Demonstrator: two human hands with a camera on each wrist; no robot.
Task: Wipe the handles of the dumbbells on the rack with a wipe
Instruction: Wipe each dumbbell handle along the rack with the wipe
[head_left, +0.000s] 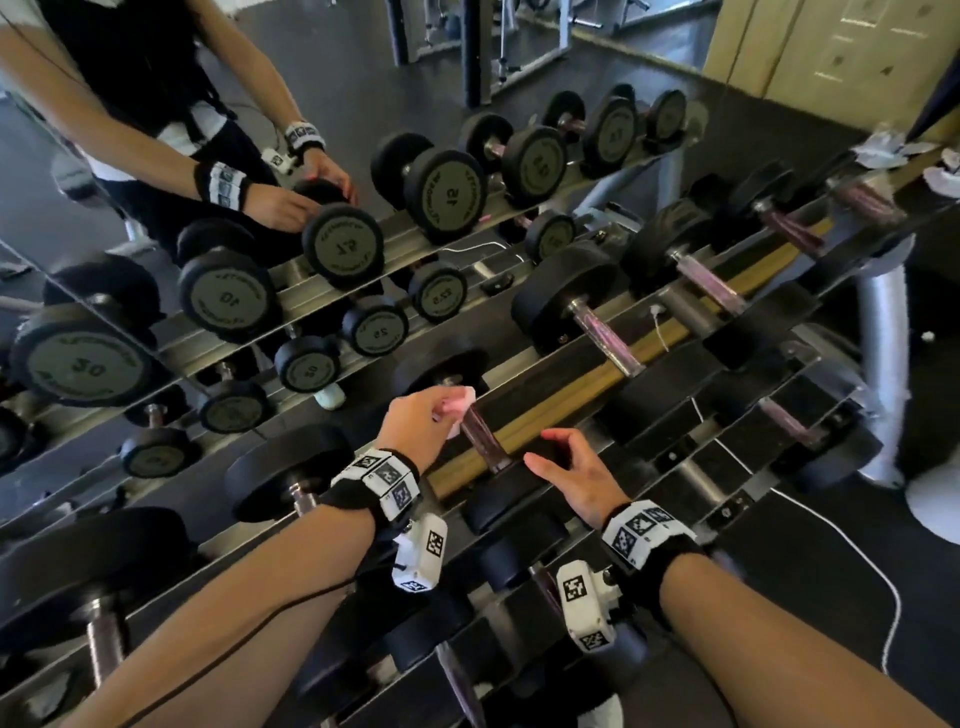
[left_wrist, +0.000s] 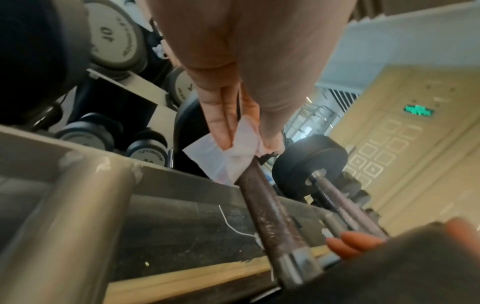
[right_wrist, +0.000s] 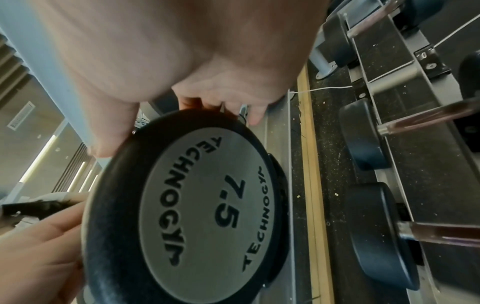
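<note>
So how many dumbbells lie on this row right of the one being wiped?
4, in a line receding rightward: the nearest dumbbell, the second dumbbell, the third dumbbell, and a blurred fourth dumbbell near the picture's edge. Others may be hidden beyond it.

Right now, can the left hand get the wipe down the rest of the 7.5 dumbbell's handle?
Likely yes: the left hand pinches the wipe round the handle, far end; the rest is bare, and the right hand holds the 7.5 head, off it.
</note>
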